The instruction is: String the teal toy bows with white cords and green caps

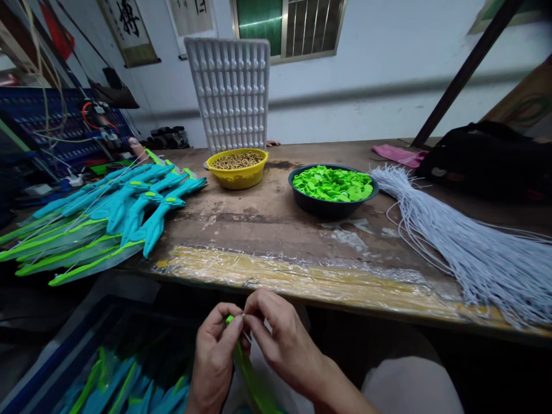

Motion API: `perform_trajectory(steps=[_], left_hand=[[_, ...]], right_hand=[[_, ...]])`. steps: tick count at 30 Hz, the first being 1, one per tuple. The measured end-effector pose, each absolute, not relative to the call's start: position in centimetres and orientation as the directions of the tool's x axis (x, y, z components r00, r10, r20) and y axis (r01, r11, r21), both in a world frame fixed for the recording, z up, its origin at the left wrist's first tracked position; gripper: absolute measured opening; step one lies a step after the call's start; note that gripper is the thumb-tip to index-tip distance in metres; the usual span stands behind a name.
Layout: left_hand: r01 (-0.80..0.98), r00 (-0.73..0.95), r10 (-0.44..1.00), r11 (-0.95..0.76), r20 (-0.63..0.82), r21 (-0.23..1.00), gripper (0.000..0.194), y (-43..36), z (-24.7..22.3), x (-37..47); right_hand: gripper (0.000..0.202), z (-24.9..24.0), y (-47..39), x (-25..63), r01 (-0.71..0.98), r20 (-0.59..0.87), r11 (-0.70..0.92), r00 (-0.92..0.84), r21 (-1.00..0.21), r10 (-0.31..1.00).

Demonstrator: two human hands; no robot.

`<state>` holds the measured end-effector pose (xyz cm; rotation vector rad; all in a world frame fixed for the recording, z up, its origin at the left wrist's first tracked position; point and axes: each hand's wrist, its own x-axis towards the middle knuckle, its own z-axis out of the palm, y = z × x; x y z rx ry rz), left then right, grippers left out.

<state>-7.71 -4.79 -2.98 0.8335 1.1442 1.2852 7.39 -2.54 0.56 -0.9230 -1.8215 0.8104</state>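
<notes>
Below the table's front edge, my left hand grips the tip of a long bright-green plastic piece, whose body runs down towards my lap. My right hand meets it there, thumb and forefinger pinched on a thin white cord at that tip. Part of the cord is hidden by my fingers. On the table at left lies a pile of blue-and-green plastic toy bows with white strings. A bundle of white cords is spread at right.
A yellow bowl of brass-coloured rings and a dark bowl of green plastic pieces stand on the worn table. A grey moulded tray leans upright behind. More blue-and-green pieces fill a blue crate at lower left.
</notes>
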Motion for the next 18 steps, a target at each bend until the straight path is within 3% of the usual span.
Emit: perform_trajectory(steps=[3,5,8,12,18], left_hand=[[-0.275,-0.1,0.978,0.15,-0.183,0.95,0.034,-4.8,-3.0,-7.6],[-0.274,-0.083,0.979,0.157,-0.186,0.949,0.034,-4.8,-2.8,-7.7],[-0.309,-0.038,0.977,0.189,-0.21,0.932,0.035,-4.5,-2.7,-7.8],[-0.344,-0.034,0.971,0.213,-0.238,0.915,0.037,-4.4,-2.3,-7.6],[-0.382,-0.065,0.964,0.213,-0.256,0.9,0.038,-4.6,-1.8,-7.3]], right_hand=[[0.013,0.8,-2.5,7.3,0.183,0.237,0.289,-0.26,-0.94,0.936],[0.013,0.7,-2.4,7.3,0.137,0.196,0.231,-0.231,-0.963,0.953],[0.015,0.2,-2.3,7.1,0.167,0.333,0.367,-0.199,-0.915,0.922],[0.019,-0.4,-2.4,7.1,0.293,0.568,0.618,-0.243,-0.73,0.786],[0.017,-0.5,-2.9,6.9,0.325,0.644,0.689,-0.25,-0.648,0.723]])
